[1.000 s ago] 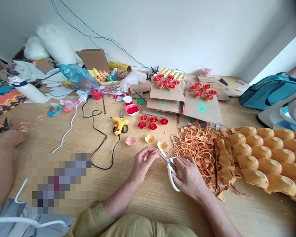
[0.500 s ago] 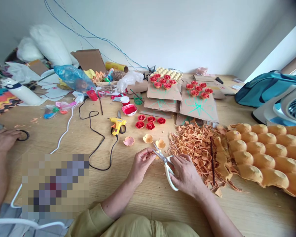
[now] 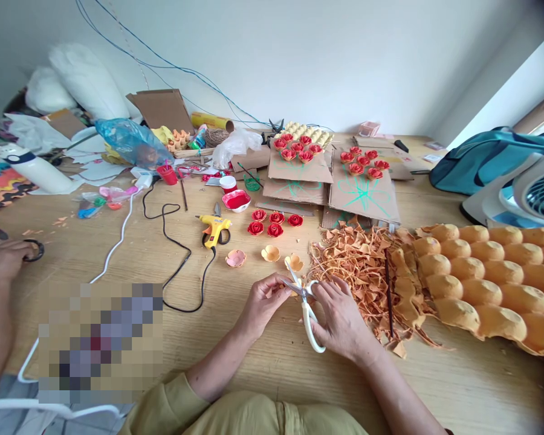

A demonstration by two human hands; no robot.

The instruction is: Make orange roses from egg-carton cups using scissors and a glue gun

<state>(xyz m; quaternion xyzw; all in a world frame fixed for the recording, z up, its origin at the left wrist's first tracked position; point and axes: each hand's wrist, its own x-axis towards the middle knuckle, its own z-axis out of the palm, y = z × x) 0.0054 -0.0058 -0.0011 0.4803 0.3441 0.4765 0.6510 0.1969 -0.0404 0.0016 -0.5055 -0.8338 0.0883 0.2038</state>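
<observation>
My right hand (image 3: 342,317) grips a pair of white-handled scissors (image 3: 309,320), its fingers in the loops. The blades stand apart, pointing away and to the left. My left hand (image 3: 265,301) is closed in a pinch at the blades on a small orange egg-carton piece (image 3: 295,286), mostly hidden by fingers and scissors. Just beyond the blades lie orange cup-shaped flowers (image 3: 271,254) and a pinkish one (image 3: 236,258). Behind them sit several red paper roses (image 3: 274,229). A heap of orange carton scraps (image 3: 353,272) spreads to the right of my right hand.
Orange egg trays (image 3: 485,272) lie at right, near a fan (image 3: 508,187) and teal bag (image 3: 471,160). A yellow glue gun (image 3: 215,229) trails a black cord. Red paint fills a dish (image 3: 236,208). Another person's hand (image 3: 2,260) holds black-handled scissors (image 3: 35,249) at left.
The scissor blades have opened wider at the piece in my left hand. The other person's hand has shifted slightly left. The whole view has moved a little.
</observation>
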